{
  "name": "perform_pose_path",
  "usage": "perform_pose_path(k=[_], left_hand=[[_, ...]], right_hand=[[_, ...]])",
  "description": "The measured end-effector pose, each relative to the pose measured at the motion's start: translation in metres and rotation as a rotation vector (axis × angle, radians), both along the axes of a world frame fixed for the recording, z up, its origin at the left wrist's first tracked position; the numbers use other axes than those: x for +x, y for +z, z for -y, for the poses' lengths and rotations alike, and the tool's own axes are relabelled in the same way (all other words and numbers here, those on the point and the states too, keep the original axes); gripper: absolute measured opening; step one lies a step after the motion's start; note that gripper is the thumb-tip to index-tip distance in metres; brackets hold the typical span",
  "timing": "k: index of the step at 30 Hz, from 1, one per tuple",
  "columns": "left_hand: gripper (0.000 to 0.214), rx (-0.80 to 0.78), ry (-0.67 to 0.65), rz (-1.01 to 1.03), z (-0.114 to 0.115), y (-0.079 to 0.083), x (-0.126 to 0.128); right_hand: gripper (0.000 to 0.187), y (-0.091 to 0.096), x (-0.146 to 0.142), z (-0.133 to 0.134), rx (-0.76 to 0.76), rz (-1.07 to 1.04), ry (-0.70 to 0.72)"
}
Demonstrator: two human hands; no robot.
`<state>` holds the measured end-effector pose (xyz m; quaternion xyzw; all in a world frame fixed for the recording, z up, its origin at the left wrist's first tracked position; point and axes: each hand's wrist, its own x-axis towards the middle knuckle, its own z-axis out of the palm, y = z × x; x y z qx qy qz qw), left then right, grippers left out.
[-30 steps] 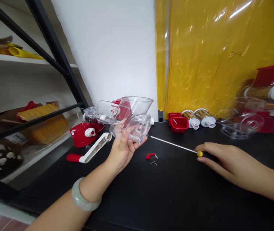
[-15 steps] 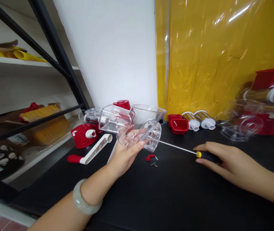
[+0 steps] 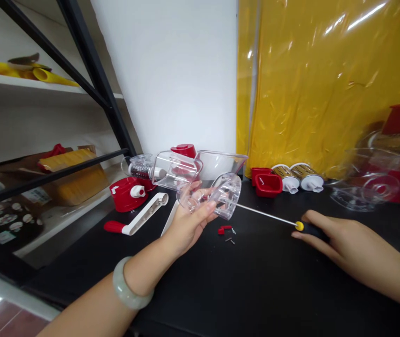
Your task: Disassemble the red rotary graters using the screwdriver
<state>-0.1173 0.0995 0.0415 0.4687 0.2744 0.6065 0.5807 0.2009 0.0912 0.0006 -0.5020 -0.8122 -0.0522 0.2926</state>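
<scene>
My left hand (image 3: 187, 224) grips a clear plastic grater housing (image 3: 217, 180) and holds it just above the black table (image 3: 256, 290), its round opening turned toward me and to the right. A pale green bangle (image 3: 129, 290) sits on that wrist. My right hand (image 3: 340, 241) lies on the table over the dark handle of a screwdriver (image 3: 300, 226), fingers curled on it. The thin metal shaft runs left to the housing. A small red clip (image 3: 223, 229) and a few tiny screws (image 3: 231, 240) lie on the table between my hands.
A red grater base (image 3: 129, 193) and a white crank handle with a red grip (image 3: 138, 220) lie at the left. Red cups (image 3: 266, 182) and two metal drums (image 3: 300, 177) stand by the yellow plastic sheet (image 3: 326, 84). An assembled red grater (image 3: 399, 159) is at the right. A black shelf frame (image 3: 94, 79) stands left.
My left hand has turned the clear housing so its round opening now faces me and shifted it slightly right. My right hand has stayed on the screwdriver.
</scene>
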Motion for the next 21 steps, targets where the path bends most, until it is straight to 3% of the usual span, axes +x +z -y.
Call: perform_pose_path(k=[4, 7, 13, 18, 21], left_hand=[[0.063, -0.018, -0.002, 0.013, -0.001, -0.001, 0.001], [0.061, -0.017, 0.015, 0.036, -0.003, -0.002, 0.0], [0.064, -0.029, 0.032, 0.065, -0.006, -0.003, -0.001], [0.06, -0.03, 0.01, 0.079, -0.006, -0.002, -0.001], [0.061, -0.017, 0.013, 0.091, -0.007, -0.002, -0.001]], right_hand=[[0.031, 0.007, 0.004, -0.001, -0.204, -0.062, 0.079], [0.031, 0.01, 0.008, -0.003, -0.273, -0.141, 0.178], [0.031, 0.004, 0.012, -0.008, -0.124, -0.104, 0.247], [0.026, 0.001, 0.005, -0.005, -0.018, -0.134, 0.206], [0.037, 0.0, 0.002, -0.004, 0.008, -0.148, 0.168]])
